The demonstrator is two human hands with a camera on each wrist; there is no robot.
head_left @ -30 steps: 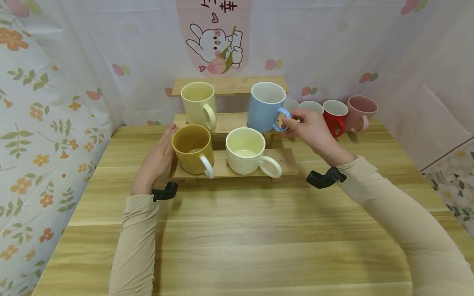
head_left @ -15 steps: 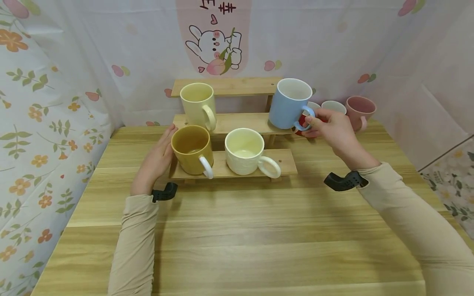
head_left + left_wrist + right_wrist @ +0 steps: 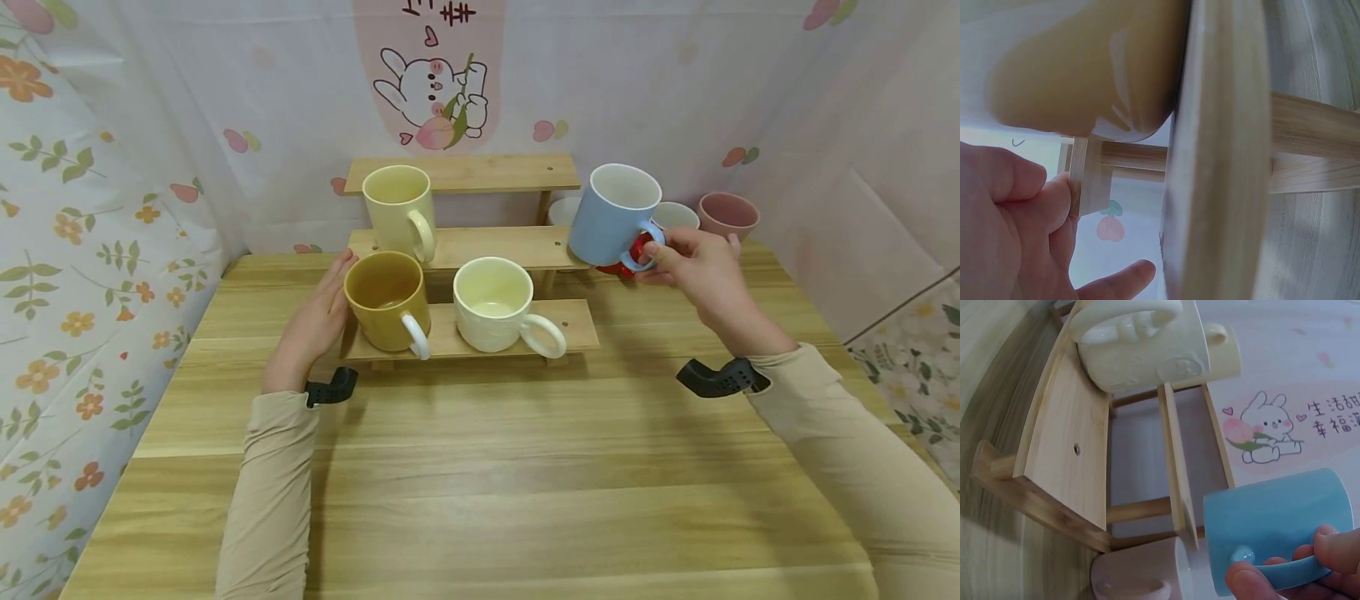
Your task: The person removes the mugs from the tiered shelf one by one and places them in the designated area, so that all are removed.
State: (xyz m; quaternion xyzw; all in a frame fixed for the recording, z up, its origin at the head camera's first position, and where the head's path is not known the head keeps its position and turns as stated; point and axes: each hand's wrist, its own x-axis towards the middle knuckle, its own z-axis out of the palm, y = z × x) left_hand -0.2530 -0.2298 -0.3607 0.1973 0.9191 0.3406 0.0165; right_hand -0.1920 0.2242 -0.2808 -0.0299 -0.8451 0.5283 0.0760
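My right hand (image 3: 701,267) pinches the handle of a light blue mug (image 3: 611,218), which hangs slightly tilted at the right end of the middle shelf. The right wrist view shows thumb and fingers around the handle of this blue mug (image 3: 1272,519). My left hand (image 3: 311,329) lies along the left side of a three-tier wooden rack (image 3: 487,247), fingers mostly extended. In the left wrist view its fingertips touch a shelf end (image 3: 1088,181). Beside that hand stands a mustard mug (image 3: 386,304) with a white handle, on the lowest shelf.
A cream mug (image 3: 491,308) shares the lowest shelf; a pale yellow mug (image 3: 399,212) stands on the middle one. Behind the right hand are a pink mug (image 3: 727,215) and partly hidden red and white-rimmed mugs. A patterned cloth (image 3: 637,83) hangs behind the wooden table (image 3: 487,483).
My right hand has carried the blue mug rightward from above the middle shelf to its right end. My left hand and the other mugs on the rack have stayed put.
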